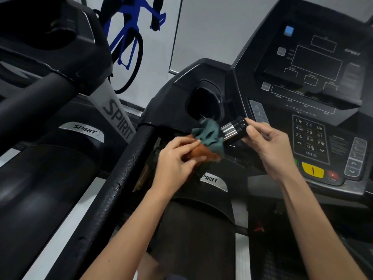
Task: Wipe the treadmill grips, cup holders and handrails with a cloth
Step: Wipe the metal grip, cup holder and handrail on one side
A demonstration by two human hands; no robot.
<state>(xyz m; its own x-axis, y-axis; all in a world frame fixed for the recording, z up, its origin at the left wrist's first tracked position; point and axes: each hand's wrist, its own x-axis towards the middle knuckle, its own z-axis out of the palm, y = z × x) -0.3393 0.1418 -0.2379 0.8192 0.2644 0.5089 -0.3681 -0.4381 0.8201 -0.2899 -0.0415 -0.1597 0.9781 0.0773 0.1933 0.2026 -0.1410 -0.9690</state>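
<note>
The person stands at the treadmill with both hands up by the grip, a short black bar with a shiny metal band near its lower end. Its long axis runs on a slant, rising from lower left to upper right, with the rounded free end pointing up toward the keypad.

The right hand holds that upper end, thumb on top and fingers curled underneath, closed narrowly around the bar. The left hand sits below and to the left of the grip, fingers pinched tightly on a bunched cloth. The cloth is green where it presses against the lower end of the grip beside the metal band, and orange where it is gathered in the hand.

Just above the grip is the dark hollow of the cup holder. To the left of it the black handrail slopes down and away. A second treadmill stands further left.
</note>
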